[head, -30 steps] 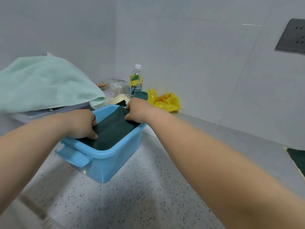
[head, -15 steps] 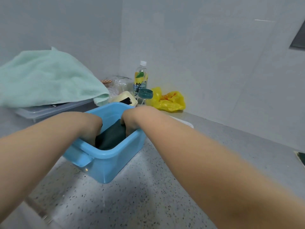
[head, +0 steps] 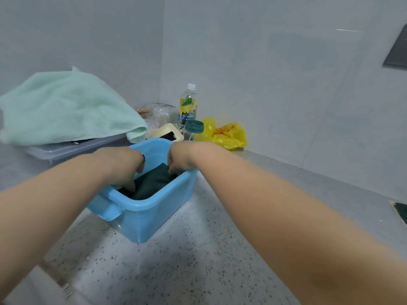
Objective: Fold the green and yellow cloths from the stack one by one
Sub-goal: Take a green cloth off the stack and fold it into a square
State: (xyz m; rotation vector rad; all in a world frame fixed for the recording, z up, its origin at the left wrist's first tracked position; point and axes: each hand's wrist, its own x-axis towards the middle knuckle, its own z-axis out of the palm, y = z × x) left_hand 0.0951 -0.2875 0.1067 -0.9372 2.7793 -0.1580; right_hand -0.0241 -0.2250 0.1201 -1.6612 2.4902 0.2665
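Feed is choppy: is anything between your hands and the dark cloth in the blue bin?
Nothing visible. The left hand and right hand are both inside the bin, with their fingers down on the cloth at opposite ends.

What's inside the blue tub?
A dark green cloth lies inside the blue tub. The left hand and right hand reach in and touch it. Anything under the cloth is covered, and so is the tub's floor.
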